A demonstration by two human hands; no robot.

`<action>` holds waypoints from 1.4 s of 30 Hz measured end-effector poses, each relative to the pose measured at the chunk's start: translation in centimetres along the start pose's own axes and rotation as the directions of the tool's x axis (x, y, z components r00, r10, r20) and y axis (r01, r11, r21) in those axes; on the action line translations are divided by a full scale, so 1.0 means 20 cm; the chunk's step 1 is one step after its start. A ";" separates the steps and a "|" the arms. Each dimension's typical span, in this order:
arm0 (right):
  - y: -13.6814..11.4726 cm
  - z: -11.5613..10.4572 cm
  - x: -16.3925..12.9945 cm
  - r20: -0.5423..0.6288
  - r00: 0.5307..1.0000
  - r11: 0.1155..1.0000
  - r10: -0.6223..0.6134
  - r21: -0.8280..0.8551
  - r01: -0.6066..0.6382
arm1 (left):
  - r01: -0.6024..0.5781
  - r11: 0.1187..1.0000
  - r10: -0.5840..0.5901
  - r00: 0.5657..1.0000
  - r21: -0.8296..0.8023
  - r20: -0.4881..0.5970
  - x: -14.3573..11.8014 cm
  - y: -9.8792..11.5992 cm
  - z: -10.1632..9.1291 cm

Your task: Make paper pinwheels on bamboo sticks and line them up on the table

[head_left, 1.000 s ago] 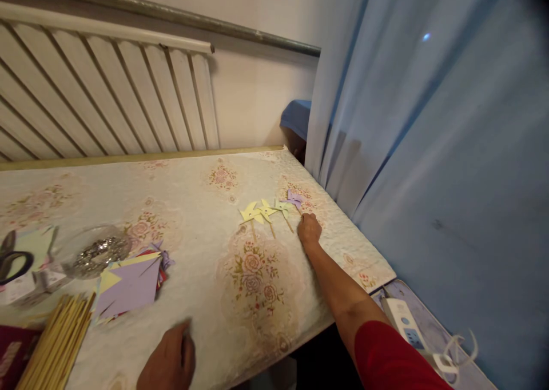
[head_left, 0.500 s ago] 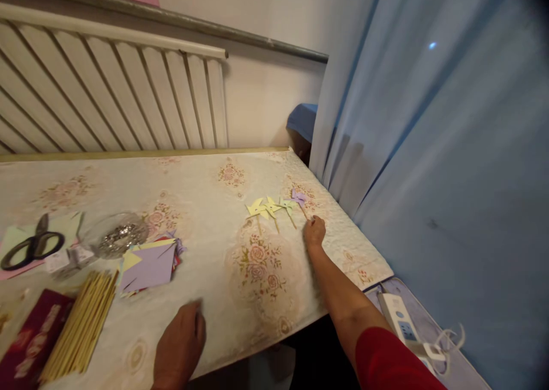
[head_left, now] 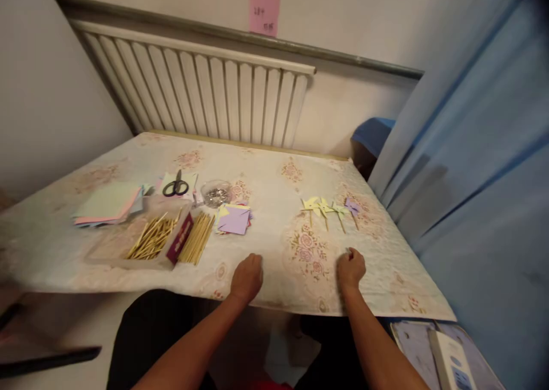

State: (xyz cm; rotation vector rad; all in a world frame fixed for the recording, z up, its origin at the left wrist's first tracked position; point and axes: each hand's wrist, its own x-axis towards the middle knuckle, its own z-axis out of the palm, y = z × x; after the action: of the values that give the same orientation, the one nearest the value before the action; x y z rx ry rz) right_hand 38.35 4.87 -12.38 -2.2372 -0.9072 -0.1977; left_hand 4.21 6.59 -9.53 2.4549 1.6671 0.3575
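Observation:
My left hand (head_left: 247,278) rests near the front edge of the table in a loose fist, with nothing showing in it. On the right, my right hand (head_left: 351,269) is over the cloth with its fingers curled, just below a row of small paper pinwheels on sticks. The purple pinwheel (head_left: 352,206) lies at the right end, apart from my fingers. Beside it are a pale green pinwheel (head_left: 340,210) and two yellow ones, the inner yellow pinwheel (head_left: 323,207) and the outer yellow pinwheel (head_left: 310,205).
Left of my hands lie cut paper squares (head_left: 234,221), loose sticks (head_left: 197,238), a clear box (head_left: 111,257) of more sticks, a dish of metal pins (head_left: 217,195), black scissors (head_left: 175,187) and stacked coloured paper (head_left: 107,203). A blue curtain (head_left: 467,195) hangs at the right.
My right hand has let go of the purple pinwheel's stick and drawn back toward me. The view has swung left, showing more of the table.

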 end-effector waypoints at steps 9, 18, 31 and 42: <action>-0.28 -0.04 -0.41 0.148 0.975 0.985 -0.164 0.076 0.154 | -0.012 0.991 0.012 1.000 -0.132 0.005 -0.01 -0.02 0.00; -0.49 0.05 -0.61 0.275 0.874 0.904 -0.401 -0.037 0.426 | -0.133 0.968 0.146 0.988 -0.213 0.047 0.02 -0.12 0.00; -0.53 0.09 -0.59 0.308 0.860 0.854 -0.406 -0.207 0.477 | -0.215 0.776 0.184 0.976 -0.593 -0.114 0.09 -0.24 0.01; -0.59 0.13 -0.58 0.233 0.903 0.916 -0.362 -0.091 0.391 | -0.122 0.654 0.118 0.991 -0.746 -0.059 0.17 -0.24 -0.01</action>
State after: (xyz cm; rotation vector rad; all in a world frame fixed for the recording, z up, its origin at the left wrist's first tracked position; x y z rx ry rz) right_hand 21.77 6.12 -12.08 -2.2138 -1.4857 -0.2046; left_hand 1.01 11.62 -10.22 1.9006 1.0207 0.8712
